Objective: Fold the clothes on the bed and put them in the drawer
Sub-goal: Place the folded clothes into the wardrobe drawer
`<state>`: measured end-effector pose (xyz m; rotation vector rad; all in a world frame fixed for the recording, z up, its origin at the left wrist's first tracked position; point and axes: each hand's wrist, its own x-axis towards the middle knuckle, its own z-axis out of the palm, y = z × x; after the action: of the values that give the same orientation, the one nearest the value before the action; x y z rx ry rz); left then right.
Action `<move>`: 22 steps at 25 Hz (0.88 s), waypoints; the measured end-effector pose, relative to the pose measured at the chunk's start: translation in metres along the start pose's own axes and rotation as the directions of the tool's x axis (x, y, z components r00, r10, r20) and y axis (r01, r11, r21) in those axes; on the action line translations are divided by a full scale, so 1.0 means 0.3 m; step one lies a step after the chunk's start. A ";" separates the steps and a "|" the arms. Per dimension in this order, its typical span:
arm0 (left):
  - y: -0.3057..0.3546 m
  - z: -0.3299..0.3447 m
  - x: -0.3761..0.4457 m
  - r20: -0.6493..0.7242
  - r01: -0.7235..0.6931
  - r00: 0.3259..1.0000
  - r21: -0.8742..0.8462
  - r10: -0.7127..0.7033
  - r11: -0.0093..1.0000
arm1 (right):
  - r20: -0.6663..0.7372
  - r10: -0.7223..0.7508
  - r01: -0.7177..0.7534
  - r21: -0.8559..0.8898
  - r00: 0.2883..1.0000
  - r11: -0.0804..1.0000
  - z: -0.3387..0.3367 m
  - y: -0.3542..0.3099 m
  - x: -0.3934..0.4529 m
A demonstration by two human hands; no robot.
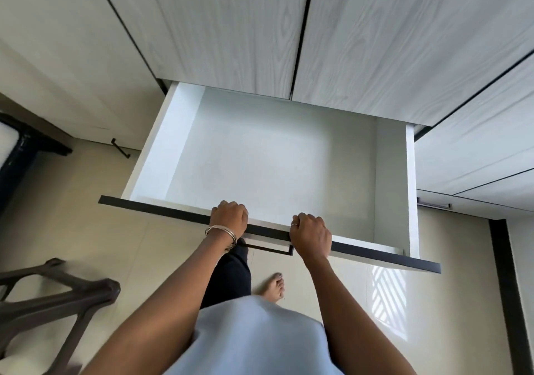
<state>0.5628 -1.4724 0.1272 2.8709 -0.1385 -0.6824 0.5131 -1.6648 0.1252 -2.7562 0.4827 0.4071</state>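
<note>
A white drawer (156, 155) stands pulled out from the foot of a pale wood-grain wardrobe, and nothing lies inside it. Its front has a dark top edge (150, 205) and a thin black handle below. My left hand (229, 215), with bangles at the wrist, grips that front edge near the middle. My right hand (310, 236), wearing a ring, grips the same edge a little further right. No clothes and no bed are in view.
Wardrobe doors (231, 28) rise behind the drawer. A dark brown chair frame (57, 296) stands on the tiled floor at lower left. Dark furniture (17, 149) sits at the left edge. My bare foot (276, 286) is on the floor under the drawer front.
</note>
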 end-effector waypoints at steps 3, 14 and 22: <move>-0.032 -0.015 -0.020 0.132 -0.008 0.991 -0.136 0.026 0.991 | 0.155 0.091 -0.094 0.015 0.984 0.995 -0.010 -0.003 0.002; -0.502 -0.420 -0.072 -0.146 0.000 0.974 -0.761 -0.172 0.649 | 0.119 -0.226 0.123 0.556 0.967 0.822 -0.127 -0.687 0.128; -1.468 -0.735 -0.257 -0.177 -0.140 0.647 -0.984 -0.742 0.112 | 0.003 -0.596 0.431 0.687 0.803 0.585 0.069 -1.803 0.034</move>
<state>0.6150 -0.9962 0.2650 1.5315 0.8415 0.3183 0.7173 -1.1767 0.2400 -1.9687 -0.2375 0.3185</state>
